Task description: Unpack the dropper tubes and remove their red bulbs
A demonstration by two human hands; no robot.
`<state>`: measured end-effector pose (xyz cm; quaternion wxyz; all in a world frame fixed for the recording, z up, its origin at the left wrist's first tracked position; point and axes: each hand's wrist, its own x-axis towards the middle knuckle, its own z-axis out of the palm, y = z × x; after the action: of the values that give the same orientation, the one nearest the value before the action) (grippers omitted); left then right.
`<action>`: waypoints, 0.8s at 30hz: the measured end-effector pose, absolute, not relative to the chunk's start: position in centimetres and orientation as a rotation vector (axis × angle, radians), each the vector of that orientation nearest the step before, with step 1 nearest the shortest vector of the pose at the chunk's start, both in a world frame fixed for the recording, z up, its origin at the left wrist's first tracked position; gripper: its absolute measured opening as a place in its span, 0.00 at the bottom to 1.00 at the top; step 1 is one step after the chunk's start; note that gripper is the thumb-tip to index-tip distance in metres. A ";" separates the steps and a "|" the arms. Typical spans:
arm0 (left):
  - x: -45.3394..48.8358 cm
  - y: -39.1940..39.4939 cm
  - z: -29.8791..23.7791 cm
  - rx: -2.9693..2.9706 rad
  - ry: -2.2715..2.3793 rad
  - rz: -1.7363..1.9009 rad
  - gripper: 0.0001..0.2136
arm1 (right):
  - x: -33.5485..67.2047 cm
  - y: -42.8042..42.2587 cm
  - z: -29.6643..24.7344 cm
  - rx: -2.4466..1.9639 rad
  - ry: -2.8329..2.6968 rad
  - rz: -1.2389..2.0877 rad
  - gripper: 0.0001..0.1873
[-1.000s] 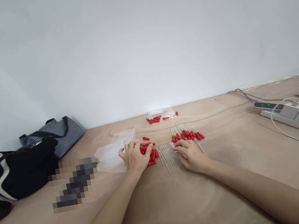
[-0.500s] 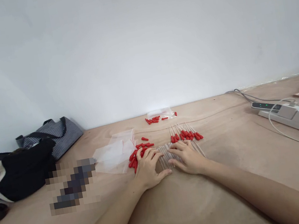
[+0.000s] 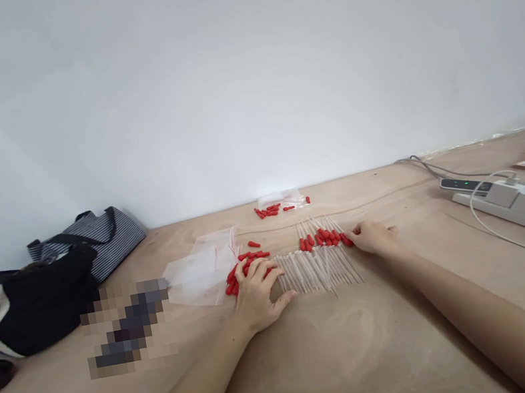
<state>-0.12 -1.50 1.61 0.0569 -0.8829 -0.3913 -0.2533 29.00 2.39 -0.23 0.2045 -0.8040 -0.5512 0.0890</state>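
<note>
In the middle of the table lies a row of clear glass dropper tubes (image 3: pixel 306 270), side by side, with one or two crossing slantwise on top. Behind them several droppers with red rubber bulbs (image 3: pixel 330 236) point their thin tubes toward the wall. My left hand (image 3: pixel 261 295) rests at the row's left end, fingers spread, partly covering a pile of loose red rubber bulbs (image 3: pixel 231 274). At the right end of the bulbed droppers, my right hand (image 3: pixel 374 238) pinches the bulb of the outermost dropper (image 3: pixel 346 240); its fingertips are partly hidden.
Clear zip bags (image 3: pixel 195 276) lie left of the bulbs. Another small bag (image 3: pixel 279 198) with red bulbs sits near the wall. A power strip (image 3: pixel 513 206) with cables is on the right; a striped bag (image 3: pixel 121 235) and black cloth (image 3: pixel 56 294) are on the left.
My right hand has left the glass tubes and moved right and back to the red-bulbed droppers, uncovering the tube row. My left hand has barely moved.
</note>
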 end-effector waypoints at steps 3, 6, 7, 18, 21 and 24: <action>0.0 -1.6 1.6 -2.650 -1.197 -0.798 0.12 | 28.6 2.4 -0.1 -2.245 -1.535 0.233 0.18; 0.3 -1.6 1.6 -2.602 -1.221 -0.870 0.10 | 28.1 2.2 0.7 -2.227 -1.510 0.208 0.20; 0.5 -1.6 1.7 -2.585 -1.239 -0.905 0.08 | 27.8 2.1 1.0 -2.204 -1.499 0.206 0.20; 5.3 -1.8 2.4 -2.775 -1.656 -1.285 0.11 | 19.5 -2.3 0.4 -1.357 -1.773 0.349 0.19; 5.0 -1.6 2.1 -2.717 -1.800 -1.317 0.08 | 19.5 -2.8 0.5 -1.348 -1.816 0.159 0.17; 3.5 -1.5 2.4 -2.584 -1.679 -1.114 0.05 | 20.4 -2.9 1.0 -1.344 -1.735 -0.143 0.11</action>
<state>3.51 -1.48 2.39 -0.0676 -0.7868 -0.5113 -0.3391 20.43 -2.88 0.98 0.4537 -0.5446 -0.7030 -0.0580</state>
